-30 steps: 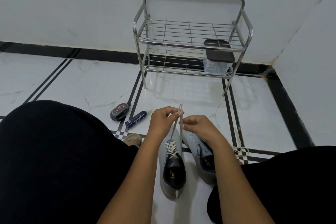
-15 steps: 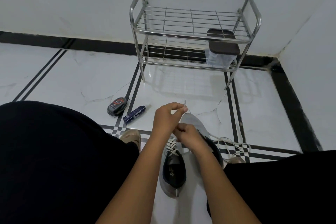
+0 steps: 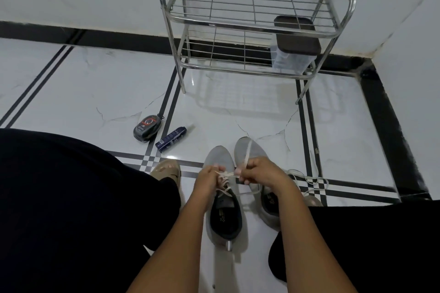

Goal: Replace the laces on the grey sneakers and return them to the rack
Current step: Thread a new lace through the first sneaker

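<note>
Two grey sneakers sit side by side on the white tiled floor (image 3: 238,112) between the person's black-clad legs, toes pointing far toward the wall. The left sneaker (image 3: 222,207) has a cream lace (image 3: 225,175) partly threaded through its upper eyelets, and both hands work at that spot. The left hand (image 3: 207,182) has its fingers curled down over the lacing, pinching the lace near the tongue. The right hand (image 3: 260,173) is curled as well and pinches the other end of the same lace, which rises from its grip and runs far over the toe of the right sneaker (image 3: 250,150) (that shoe's opening is half hidden under the right wrist). A second loose lace (image 3: 309,179) lies in loops on the floor just right of the right sneaker.

Far ahead, against the wall, stands the metal wire rack (image 3: 252,7) with two shelves; neither sneaker is on it. A clear container with a dark lid (image 3: 295,43) stands at the right end of its lower shelf. On the floor to the left, well apart from the sneakers, lie a dark oval shoe-polish sponge (image 3: 147,128) and, just beside it, a small blue box (image 3: 170,139). A beige sandal (image 3: 166,169) shows near the left knee.
</note>
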A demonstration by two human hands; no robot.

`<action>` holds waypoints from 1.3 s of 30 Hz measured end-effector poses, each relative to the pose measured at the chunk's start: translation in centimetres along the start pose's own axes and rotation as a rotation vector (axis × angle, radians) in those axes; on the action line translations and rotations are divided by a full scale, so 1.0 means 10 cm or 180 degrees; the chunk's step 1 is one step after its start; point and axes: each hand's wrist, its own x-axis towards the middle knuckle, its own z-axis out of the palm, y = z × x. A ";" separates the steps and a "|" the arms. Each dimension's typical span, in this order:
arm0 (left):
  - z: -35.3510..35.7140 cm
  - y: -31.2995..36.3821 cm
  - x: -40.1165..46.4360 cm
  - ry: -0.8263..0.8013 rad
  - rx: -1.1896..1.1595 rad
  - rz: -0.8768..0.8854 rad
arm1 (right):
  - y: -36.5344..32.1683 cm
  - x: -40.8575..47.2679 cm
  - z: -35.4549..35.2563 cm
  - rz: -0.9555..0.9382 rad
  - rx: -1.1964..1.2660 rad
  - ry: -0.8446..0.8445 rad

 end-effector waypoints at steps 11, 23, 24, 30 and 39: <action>-0.01 -0.01 0.03 -0.0843 -0.0662 -0.0068 | 0.03 0.18 0.28 -0.0619 -0.1459 0.0745; -0.22 -0.02 0.22 0.1439 -0.1190 -0.0222 | 0.27 0.23 0.15 -0.0384 -0.0700 0.1160; -0.33 -0.02 0.26 0.2093 -0.1650 -0.0197 | 0.35 0.22 0.07 -0.0139 -0.0775 0.1374; -0.41 -0.15 0.26 0.2942 -0.0797 -0.0126 | 0.67 0.15 0.05 0.1186 -0.0893 0.2264; -0.14 -0.54 0.05 0.0599 0.3286 0.0642 | 0.61 0.24 0.41 0.0273 -0.1830 0.0378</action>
